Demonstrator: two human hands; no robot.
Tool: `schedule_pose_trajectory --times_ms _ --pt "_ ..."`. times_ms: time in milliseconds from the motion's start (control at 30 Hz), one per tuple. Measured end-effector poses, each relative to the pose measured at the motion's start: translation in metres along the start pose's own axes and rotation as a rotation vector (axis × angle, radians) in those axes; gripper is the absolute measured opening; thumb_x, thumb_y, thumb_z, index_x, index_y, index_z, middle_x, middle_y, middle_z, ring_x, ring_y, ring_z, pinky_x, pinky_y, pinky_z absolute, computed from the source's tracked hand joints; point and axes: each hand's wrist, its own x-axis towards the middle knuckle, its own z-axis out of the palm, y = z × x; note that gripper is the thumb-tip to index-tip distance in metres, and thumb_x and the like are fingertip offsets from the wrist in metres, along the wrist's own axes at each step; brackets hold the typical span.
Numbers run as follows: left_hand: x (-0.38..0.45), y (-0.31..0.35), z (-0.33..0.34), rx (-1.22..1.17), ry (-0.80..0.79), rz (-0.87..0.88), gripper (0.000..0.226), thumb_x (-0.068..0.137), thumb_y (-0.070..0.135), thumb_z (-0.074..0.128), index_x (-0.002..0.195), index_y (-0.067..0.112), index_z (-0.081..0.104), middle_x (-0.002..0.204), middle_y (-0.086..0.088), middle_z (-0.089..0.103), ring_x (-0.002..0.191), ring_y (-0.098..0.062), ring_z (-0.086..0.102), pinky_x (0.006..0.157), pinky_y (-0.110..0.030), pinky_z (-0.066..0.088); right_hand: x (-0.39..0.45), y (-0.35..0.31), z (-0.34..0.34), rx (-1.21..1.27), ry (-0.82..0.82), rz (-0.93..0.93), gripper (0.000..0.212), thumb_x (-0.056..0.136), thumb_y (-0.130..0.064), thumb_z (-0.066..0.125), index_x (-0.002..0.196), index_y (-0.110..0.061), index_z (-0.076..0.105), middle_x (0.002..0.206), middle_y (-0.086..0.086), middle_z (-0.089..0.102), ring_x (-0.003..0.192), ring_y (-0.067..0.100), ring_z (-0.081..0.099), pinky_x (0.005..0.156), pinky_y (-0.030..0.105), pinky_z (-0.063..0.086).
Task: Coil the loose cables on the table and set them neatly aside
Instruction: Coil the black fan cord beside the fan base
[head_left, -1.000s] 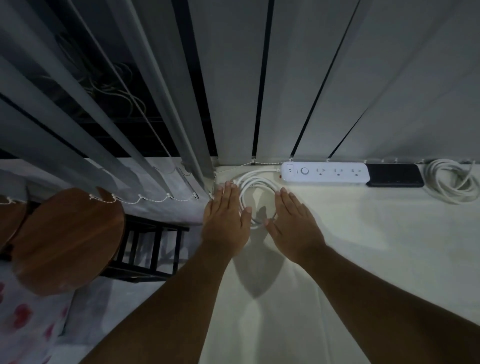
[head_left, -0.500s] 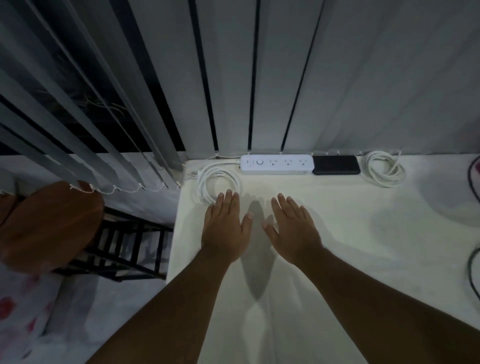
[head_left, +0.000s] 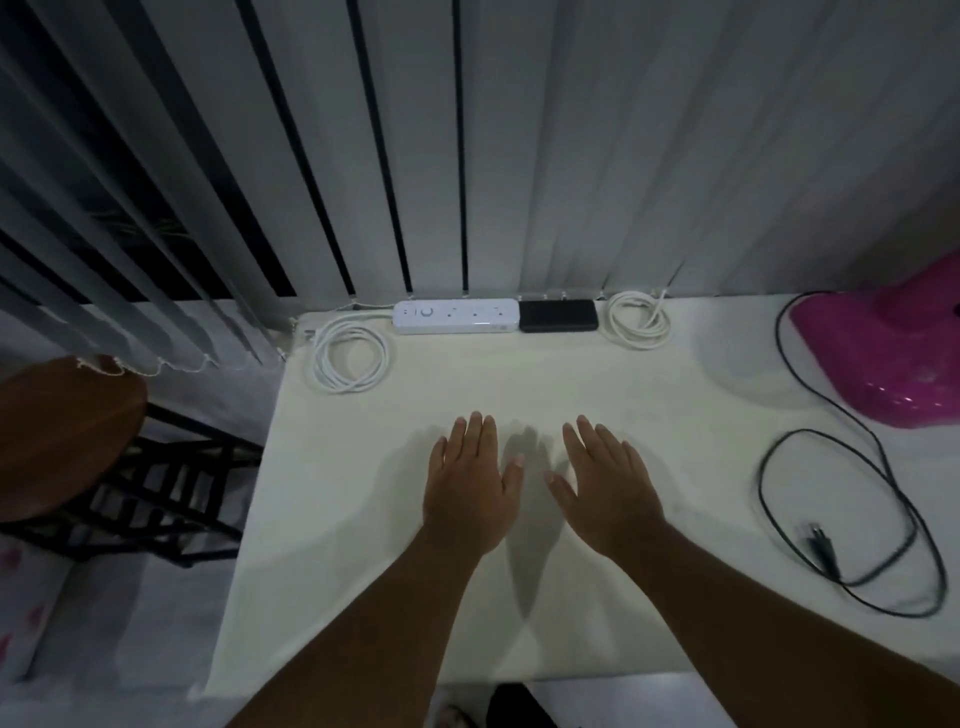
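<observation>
Change since earlier frames: both hands are lying well back from the left white coil (head_left: 349, 353), which they were flanking and touching a second ago; the view is now taking in more of the bench (head_left: 363, 545), including a black cable and a pink object that were out of frame before.
Left hand (head_left: 467, 488): lying flat, palm down, fingers straight and together, released, holding nothing, over the middle of the bench.
Right hand (head_left: 605, 493): lying flat, palm down, fingers straight and slightly spread, released, holding nothing, just beside the left hand.
Left white coil: sitting coiled at the far left corner of the bench, its lead running to the power strip (head_left: 456, 316).
Right white coil (head_left: 638, 325): sitting coiled at the far edge, just right of the black box (head_left: 559, 315).
Black cable (head_left: 852, 514): lying loose in an open loop on the right side of the bench, its plug resting inside the loop, one end running toward the pink object (head_left: 888, 358).
Power strip: lying along the far edge, touching the black box on its right; a small light is glowing on it.
Writing and brands: socket markings are showing on the strip, too small to read.
Surroundings: vertical blinds (head_left: 571, 145) are hanging behind the bench; a round wooden stool (head_left: 62, 436) is standing to the left.
</observation>
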Motion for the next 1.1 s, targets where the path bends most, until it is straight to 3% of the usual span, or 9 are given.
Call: schedule_pose_trajectory --times_ms 367,567,833,1033,1100 --pt "-0.026 0.114 0.051 -0.025 0.013 0.128 0.069 0.103 0.053 0.023 0.160 0.014 0.026 0.169 -0.006 0.022 0.157 -0.024 0.013 0.125 -0.039 0.003 -0.064 0.111 0.001 0.002 0.046 0.042 0.072 0.103 -0.057 0.031 0.163 -0.020 0.018 0.172 0.007 0.014 0.158 0.026 0.013 0.125 0.044 0.013" --pt "-0.020 0.214 0.120 -0.020 -0.036 0.056 0.074 0.101 0.059 0.017 0.161 0.017 0.020 0.171 -0.004 0.016 0.158 -0.024 0.009 0.125 -0.040 0.004 -0.072 0.233 -0.002 -0.070 -0.009 -0.034 0.072 0.103 -0.057 0.028 0.163 -0.021 0.013 0.172 0.009 0.012 0.158 0.027 0.012 0.127 0.045 0.014" --pt "-0.024 0.329 0.192 0.010 -0.100 -0.044 0.069 0.103 0.053 0.029 0.160 0.014 0.023 0.170 -0.007 0.019 0.157 -0.023 0.012 0.125 -0.039 0.007 -0.081 0.381 -0.007 -0.122 -0.085 -0.121 0.071 0.104 -0.055 0.027 0.164 -0.020 0.012 0.171 0.008 0.016 0.157 0.026 0.015 0.126 0.043 0.015" --pt "-0.023 0.348 0.203 0.016 -0.100 -0.131 0.066 0.100 0.047 0.039 0.156 0.013 0.033 0.168 -0.008 0.025 0.155 -0.028 0.020 0.123 -0.040 0.014 -0.067 0.418 -0.009 -0.079 -0.056 -0.154 0.071 0.098 -0.044 0.049 0.161 -0.021 0.026 0.166 0.012 0.026 0.152 0.030 0.026 0.120 0.044 0.027" --pt "-0.026 0.354 0.206 0.025 -0.065 -0.124 0.059 0.097 0.042 0.044 0.147 0.011 0.046 0.163 -0.012 0.035 0.150 -0.033 0.030 0.121 -0.044 0.023 -0.067 0.425 -0.007 -0.063 -0.041 -0.117 0.070 0.093 -0.037 0.058 0.157 -0.022 0.034 0.163 0.013 0.030 0.147 0.031 0.033 0.114 0.048 0.035"
